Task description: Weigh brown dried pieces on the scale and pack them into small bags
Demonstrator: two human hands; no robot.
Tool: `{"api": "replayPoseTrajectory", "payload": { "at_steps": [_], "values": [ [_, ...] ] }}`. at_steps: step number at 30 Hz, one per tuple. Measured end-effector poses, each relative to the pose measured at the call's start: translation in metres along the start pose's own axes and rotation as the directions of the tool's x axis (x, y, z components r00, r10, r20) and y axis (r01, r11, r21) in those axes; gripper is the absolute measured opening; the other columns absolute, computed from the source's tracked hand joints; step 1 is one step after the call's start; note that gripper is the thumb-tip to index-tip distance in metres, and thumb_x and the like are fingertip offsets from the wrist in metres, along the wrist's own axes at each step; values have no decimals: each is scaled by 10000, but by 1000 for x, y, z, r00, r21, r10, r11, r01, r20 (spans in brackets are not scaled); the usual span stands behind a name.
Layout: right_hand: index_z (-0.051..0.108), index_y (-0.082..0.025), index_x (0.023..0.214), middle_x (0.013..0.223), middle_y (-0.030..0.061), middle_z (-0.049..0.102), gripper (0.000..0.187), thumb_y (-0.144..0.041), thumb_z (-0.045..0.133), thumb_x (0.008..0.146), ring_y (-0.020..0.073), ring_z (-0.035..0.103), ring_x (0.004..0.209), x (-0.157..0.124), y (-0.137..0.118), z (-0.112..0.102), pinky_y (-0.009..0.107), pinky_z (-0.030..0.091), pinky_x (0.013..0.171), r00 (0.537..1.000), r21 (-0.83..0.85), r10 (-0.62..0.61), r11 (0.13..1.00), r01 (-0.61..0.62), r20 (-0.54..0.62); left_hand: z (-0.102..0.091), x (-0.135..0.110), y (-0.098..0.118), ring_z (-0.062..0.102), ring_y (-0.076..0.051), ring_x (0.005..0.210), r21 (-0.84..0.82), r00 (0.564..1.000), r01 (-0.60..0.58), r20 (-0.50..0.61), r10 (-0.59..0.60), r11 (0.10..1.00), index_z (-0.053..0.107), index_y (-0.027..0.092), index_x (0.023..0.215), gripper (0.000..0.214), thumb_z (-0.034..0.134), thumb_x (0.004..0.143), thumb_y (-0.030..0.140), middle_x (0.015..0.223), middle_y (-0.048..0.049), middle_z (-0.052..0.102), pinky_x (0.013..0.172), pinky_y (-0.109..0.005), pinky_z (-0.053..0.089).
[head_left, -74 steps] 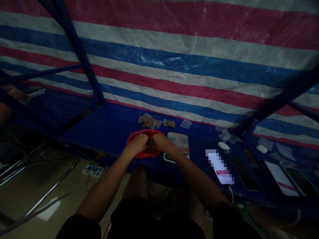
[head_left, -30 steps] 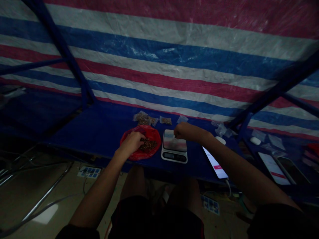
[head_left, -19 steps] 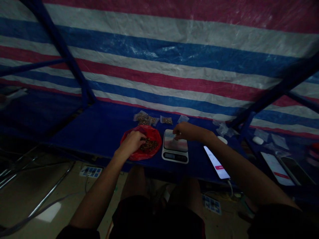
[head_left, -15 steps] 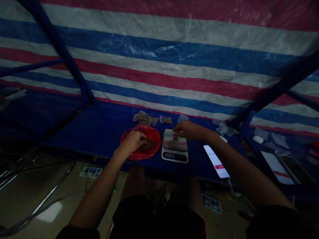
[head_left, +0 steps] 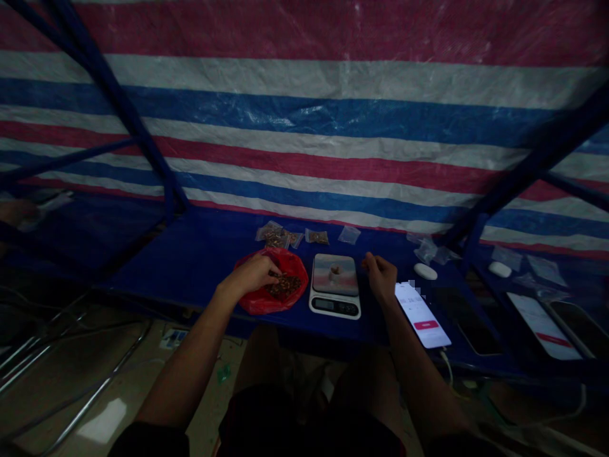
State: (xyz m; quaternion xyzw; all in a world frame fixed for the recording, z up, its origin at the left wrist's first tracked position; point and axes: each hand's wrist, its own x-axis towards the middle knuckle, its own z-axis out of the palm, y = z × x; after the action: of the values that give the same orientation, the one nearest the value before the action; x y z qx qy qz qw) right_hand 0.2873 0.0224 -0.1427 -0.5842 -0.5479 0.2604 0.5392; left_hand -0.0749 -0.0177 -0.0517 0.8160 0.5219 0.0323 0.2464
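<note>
A red plastic bag (head_left: 247, 303) stands open on the blue table, with a heap of small brown seed-like pieces (head_left: 287, 285) inside. My left hand (head_left: 254, 274) reaches over its rim, fingers closed together at the heap. To the right of the bag sits a white kitchen scale (head_left: 334, 306) with a dark display. On its pan is a small pale cup-like container (head_left: 335, 271) with something brownish in it. Just right of the scale, my right hand (head_left: 382, 276) is held with curled fingers; whatever they hold, if anything, is hidden.
Behind the scale lie filled clear zip bags (head_left: 275, 235), another filled bag (head_left: 317, 237) and an unfilled one (head_left: 349, 235). A lit phone (head_left: 423, 317) on a cable and a white case (head_left: 425, 271) are at right. Blue metal posts (head_left: 143, 143) frame the table. Another person's hand (head_left: 16, 212) shows far left.
My right hand has moved right, from above the scale pan to beside it, uncovering the small container. My left hand stays at the heap in the red bag. The view has shifted slightly.
</note>
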Motion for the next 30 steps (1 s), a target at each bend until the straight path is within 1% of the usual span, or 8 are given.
{"api": "replayPoseTrajectory", "payload": {
  "at_steps": [2,4,8,13,18,21,26,30],
  "values": [
    [712,-146,702,674,58,698,550,-631,571,918,199,623,656,-3,3,4,303,440,625,1000,19,-15,1000,16,-14,-7,0,2,753,-196,859,-12,1000,-11,0,11,1000,825,228,1028,210,670,887,209,1007,-54,821,739,-255,469],
    [702,-152,685,657,50,683,558,-631,554,929,191,608,638,-5,3,4,300,421,613,999,5,-42,999,42,17,-12,1,6,754,-199,876,-31,999,-44,-17,43,999,816,229,1074,234,667,895,213,1054,-57,813,761,-259,471],
    [691,-158,664,653,45,678,550,-611,544,941,191,613,644,-6,1,2,302,417,628,995,-35,-57,998,60,76,-21,10,30,751,-197,906,-87,989,-139,-61,134,986,815,232,1095,240,662,909,225,1090,-43,809,820,-258,486],
    [687,-163,660,654,42,680,535,-590,537,945,196,622,650,-7,-2,1,305,423,639,997,-27,-57,998,59,50,-25,43,75,748,-208,922,-78,973,-223,-84,217,972,804,228,1125,253,687,901,220,1094,-60,807,840,-279,496],
    [666,-168,641,640,34,663,529,-582,541,945,189,601,635,-6,0,1,305,418,634,997,3,-62,998,62,37,-15,76,106,753,-192,927,-46,943,-328,-68,325,943,820,211,1058,213,681,902,170,1032,-56,818,806,-253,486],
    [658,-169,629,632,33,656,536,-586,538,943,187,594,630,-5,0,1,304,416,627,998,19,-59,998,59,27,-9,87,114,750,-176,879,-26,941,-338,-34,337,941,824,212,1008,195,691,881,146,970,-38,823,782,-246,484],
    [589,-180,583,568,10,571,555,-599,525,942,158,510,570,-6,-4,-1,287,365,570,997,16,-67,998,66,37,-7,94,120,745,-199,890,-13,948,-317,1,317,948,815,178,1033,229,701,850,99,979,-84,817,822,-284,507],
    [519,-193,559,537,-9,488,577,-635,512,931,139,439,543,-8,-6,-1,280,317,535,998,7,-51,999,50,45,-6,97,123,736,-222,939,23,949,-316,-13,316,949,809,156,1062,231,710,856,123,1035,-114,806,845,-305,505]
  ]
}}
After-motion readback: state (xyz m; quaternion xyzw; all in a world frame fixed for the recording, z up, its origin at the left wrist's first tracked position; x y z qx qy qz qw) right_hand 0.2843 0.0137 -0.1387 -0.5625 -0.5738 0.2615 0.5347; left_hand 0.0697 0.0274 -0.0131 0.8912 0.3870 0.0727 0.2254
